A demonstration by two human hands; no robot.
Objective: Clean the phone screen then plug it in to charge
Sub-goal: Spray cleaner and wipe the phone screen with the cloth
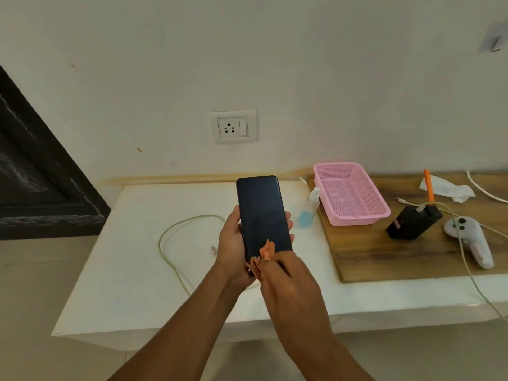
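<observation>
Her left hand [233,243] gripped the slim black glass-fronted phone [262,215] by its edges; the right hand [286,273] pinched a crumpled orange cloth [266,250]. Likely slippery, fragile.

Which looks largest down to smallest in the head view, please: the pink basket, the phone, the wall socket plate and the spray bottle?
1. Pink basket
2. Phone, though held up nearer the camera, so its rank above the plate is unsure
3. Wall socket plate
4. Spray bottle, lying on the white table
</observation>
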